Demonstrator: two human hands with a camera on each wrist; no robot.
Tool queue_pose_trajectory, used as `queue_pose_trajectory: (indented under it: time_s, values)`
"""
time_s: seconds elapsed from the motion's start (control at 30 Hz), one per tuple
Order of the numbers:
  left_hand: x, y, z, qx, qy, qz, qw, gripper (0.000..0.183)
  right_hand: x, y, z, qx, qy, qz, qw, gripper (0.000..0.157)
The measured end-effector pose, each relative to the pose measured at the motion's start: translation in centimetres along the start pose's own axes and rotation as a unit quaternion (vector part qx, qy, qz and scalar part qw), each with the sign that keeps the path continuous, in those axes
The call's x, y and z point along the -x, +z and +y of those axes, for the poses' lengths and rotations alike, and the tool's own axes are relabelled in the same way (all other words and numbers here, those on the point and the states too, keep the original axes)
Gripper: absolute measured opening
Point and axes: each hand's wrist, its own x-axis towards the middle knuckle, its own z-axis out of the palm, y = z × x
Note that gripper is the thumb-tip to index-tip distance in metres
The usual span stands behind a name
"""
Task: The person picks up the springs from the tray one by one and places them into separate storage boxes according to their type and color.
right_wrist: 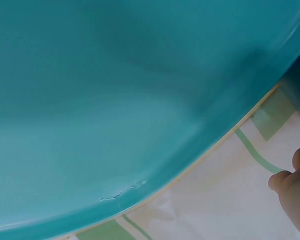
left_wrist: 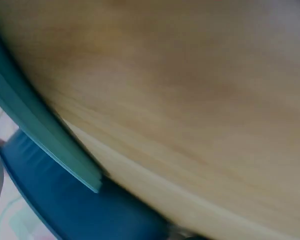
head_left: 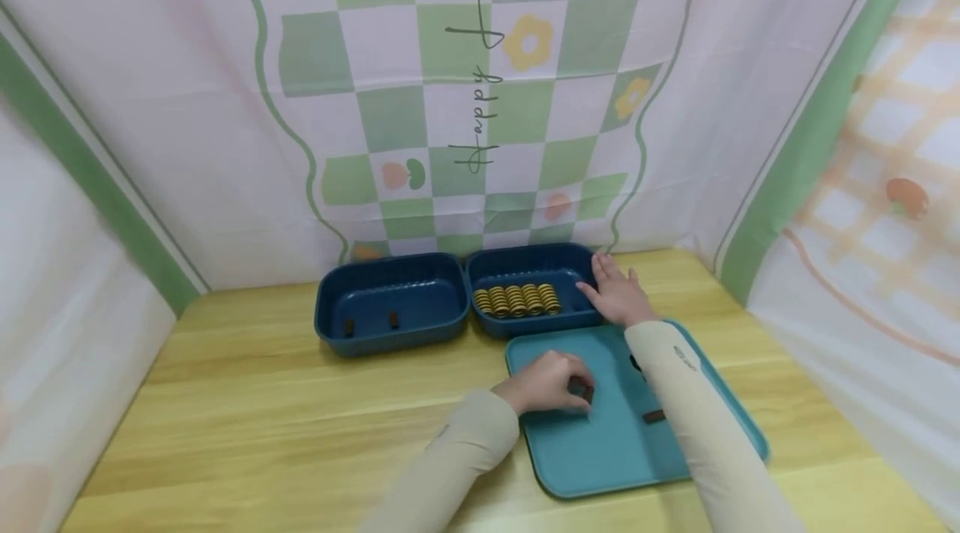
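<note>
My left hand [head_left: 551, 383] is over the left part of the teal tray [head_left: 600, 454], its thumb and index finger pinching a small dark brown piece [head_left: 588, 392]. Most of that piece is hidden by the fingers. Up at the right end of the right blue container [head_left: 525, 256], my right hand [head_left: 619, 291] rests on the rim with fairly straight fingers, the thumb reaching over the inside. Rows of gold ring-like pieces [head_left: 517, 300] lie in that container. On the tray a brown bar [head_left: 654, 415] and a black object [head_left: 635, 363] sit partly behind the right forearm.
The left blue container [head_left: 392, 339] adjoins the right one and holds two small brown pieces [head_left: 393, 319]. Both stand near the back edge of the wooden table [head_left: 300, 433]. A patterned cloth [head_left: 457, 116] hangs behind, with more cloth at both sides.
</note>
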Motion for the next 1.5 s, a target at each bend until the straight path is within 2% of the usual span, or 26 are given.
queue_pose_trajectory:
  time_s: [0.13, 0.27, 0.33, 0.43, 0.6, 0.67, 0.77, 0.87, 0.93, 1.0, 1.03, 1.1, 1.13, 1.27, 1.4, 1.5]
  values:
    - [1.3, -1.3, -0.7, 0.018, -0.011, 0.034, 0.9992, 0.018, -0.5, 0.2, -0.4, 0.002, -0.001, -0.007, 1.0, 0.078]
    - [2.4, -3.9, -1.5, 0.05, -0.029, 0.078, 0.9953, 0.018, -0.5, 0.0, -0.4, 0.003, 0.005, -0.005, 1.0, 0.076]
    - [3.2, -5.4, -2.2, 0.083, -0.049, 0.108, 0.9895, 0.021, -0.4, -0.2, -0.3, 0.005, 0.007, -0.006, 1.0, 0.077]
    - [4.7, -7.7, -3.4, 0.12, -0.092, 0.156, 0.9761, 0.025, -0.3, -0.3, -0.1, -0.001, 0.005, -0.013, 1.0, 0.079]
    - [7.3, -10.8, -5.6, 0.155, -0.167, 0.22, 0.9485, 0.028, -0.3, -0.4, 0.3, -0.006, -0.001, -0.019, 1.0, 0.083]
    - [8.2, -11.6, -6.4, 0.173, -0.195, 0.243, 0.9344, 0.027, -0.2, -0.5, 0.3, -0.007, 0.001, -0.019, 1.0, 0.082]
    - [9.4, -12.4, -7.5, 0.209, -0.229, 0.282, 0.9079, 0.024, -0.2, -0.5, 0.2, -0.005, 0.002, -0.023, 1.0, 0.081]
    - [10.5, -13.0, -8.6, 0.255, -0.251, 0.326, 0.875, 0.024, -0.2, -0.6, 0.0, -0.005, 0.0, -0.024, 1.0, 0.081]
    - [11.3, -13.4, -9.2, 0.28, -0.257, 0.348, 0.8568, 0.026, -0.2, -0.6, -0.2, -0.006, -0.001, -0.024, 1.0, 0.08]
    - [12.1, -13.9, -10.0, 0.294, -0.26, 0.365, 0.8441, 0.029, -0.2, -0.6, -0.3, -0.009, -0.002, -0.022, 1.0, 0.08]
    - [12.4, -14.1, -10.3, 0.293, -0.263, 0.369, 0.8417, 0.03, -0.2, -0.6, -0.3, -0.01, -0.002, -0.021, 1.0, 0.08]
    - [13.3, -14.5, -11.0, 0.276, -0.275, 0.37, 0.8434, 0.031, -0.1, -0.6, -0.3, -0.01, -0.002, -0.021, 1.0, 0.08]
    - [13.7, -14.6, -11.4, 0.259, -0.283, 0.367, 0.8474, 0.03, -0.1, -0.6, -0.3, -0.009, -0.002, -0.02, 1.0, 0.081]
    - [15.8, -15.0, -12.5, 0.161, -0.328, 0.331, 0.8702, 0.028, -0.2, -0.4, -0.1, -0.004, -0.004, -0.019, 1.0, 0.082]
    - [17.5, -15.3, -13.4, 0.042, -0.368, 0.259, 0.8922, 0.023, -0.3, -0.4, 0.0, -0.004, -0.004, -0.02, 1.0, 0.082]
    - [18.0, -15.5, -13.8, -0.028, -0.387, 0.195, 0.9007, 0.02, -0.3, -0.4, -0.1, -0.007, -0.004, -0.022, 1.0, 0.082]
